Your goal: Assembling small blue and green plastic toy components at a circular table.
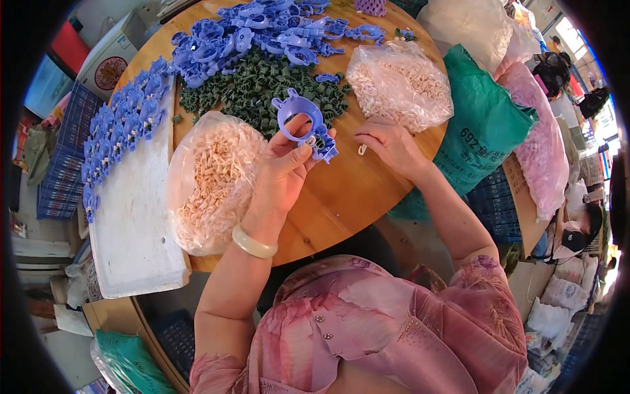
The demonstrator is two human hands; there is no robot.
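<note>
My left hand [289, 154] is closed around a blue plastic ring-shaped part [299, 113] with small ears, held up over the round table. A dark green piece and a small pale piece sit at the part's lower end, by my thumb. To the right, my right hand [392, 146] pinches a small cream plastic piece [362, 150] between thumb and fingers. It is close to a clear bag of pale pieces [401, 82]. Another clear bag of peach-coloured pieces [215, 174] stands beside my left forearm. Beyond my hands lies a heap of dark green pieces [262, 85].
A pile of blue parts [256, 33] covers the far side of the wooden table [341, 197]. Rows of blue parts [131, 121] line a white board [134, 217] at left. A green sack [482, 118] leans at the table's right edge, with a pink bag [535, 138] behind it.
</note>
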